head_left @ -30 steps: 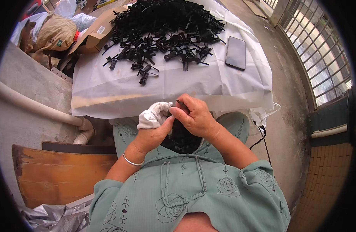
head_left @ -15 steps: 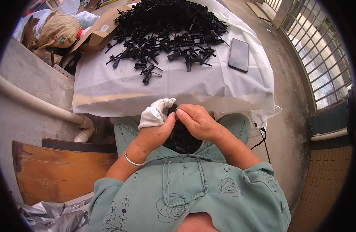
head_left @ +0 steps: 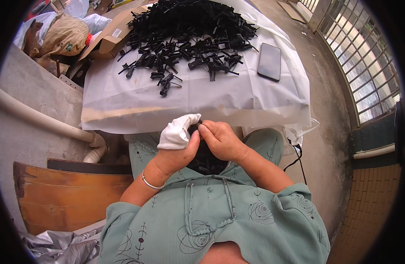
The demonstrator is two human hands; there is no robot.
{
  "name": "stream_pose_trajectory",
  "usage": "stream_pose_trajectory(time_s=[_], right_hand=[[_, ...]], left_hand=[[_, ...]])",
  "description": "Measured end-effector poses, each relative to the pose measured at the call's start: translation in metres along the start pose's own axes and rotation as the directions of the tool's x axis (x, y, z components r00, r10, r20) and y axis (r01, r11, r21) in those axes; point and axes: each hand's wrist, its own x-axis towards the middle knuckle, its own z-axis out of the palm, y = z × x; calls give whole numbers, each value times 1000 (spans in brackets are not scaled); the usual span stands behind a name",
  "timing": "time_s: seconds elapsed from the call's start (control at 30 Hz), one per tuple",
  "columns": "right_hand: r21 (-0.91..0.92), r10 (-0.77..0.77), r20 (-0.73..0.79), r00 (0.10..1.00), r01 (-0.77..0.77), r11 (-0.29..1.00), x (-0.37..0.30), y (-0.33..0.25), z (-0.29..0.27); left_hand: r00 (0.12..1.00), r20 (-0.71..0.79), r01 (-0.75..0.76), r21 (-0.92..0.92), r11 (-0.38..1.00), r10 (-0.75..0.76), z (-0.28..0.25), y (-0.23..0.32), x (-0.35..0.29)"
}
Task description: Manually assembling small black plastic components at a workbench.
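1. The left hand [head_left: 178, 147] is closed around a small black part [head_left: 195, 129], its fingers wrapped in white cloth [head_left: 177, 132]; the thumb presses in from the side.
2. The right hand [head_left: 220, 140] meets it, fingertips pinched narrow on the same part, so both hands hold it between them, just off the near edge of the surface [head_left: 136, 103] and above the lap.
3. The part looks like light, stiff moulded plastic, mostly hidden by the fingers. I'd judge it hard-edged with thin prongs that could snap or dig in, which fits the cloth padding. Best taken by the thicker body, not the thin arms.
4. More black parts [head_left: 207, 160] lie in the lap below the hands.
5. On the surface, covered in a white sheet, a big pile [head_left: 189, 31] of the same parts fills the far middle, with strays [head_left: 166, 83] nearer the centre.
6. A phone [head_left: 269, 61] lies flat toward the right edge; a cardboard box [head_left: 106, 39] sits at the far left corner.
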Motion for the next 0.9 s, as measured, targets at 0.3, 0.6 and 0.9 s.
stream_pose_trajectory(time_s=[0.3,0.6,0.9], right_hand=[[14,-9,-55,998,10,1000,0,-1,-11],[-100,-283,-132,950,271,957,3,8,-12],[117,-71,2,997,70,991,2,-7,-11]], left_hand=[[951,159,297,-710,638,-265,0,-7,2],[904,252,424,-648,633,-346,-7,4,4],[895,355,446,-676,587,-271,-7,-1,1]])
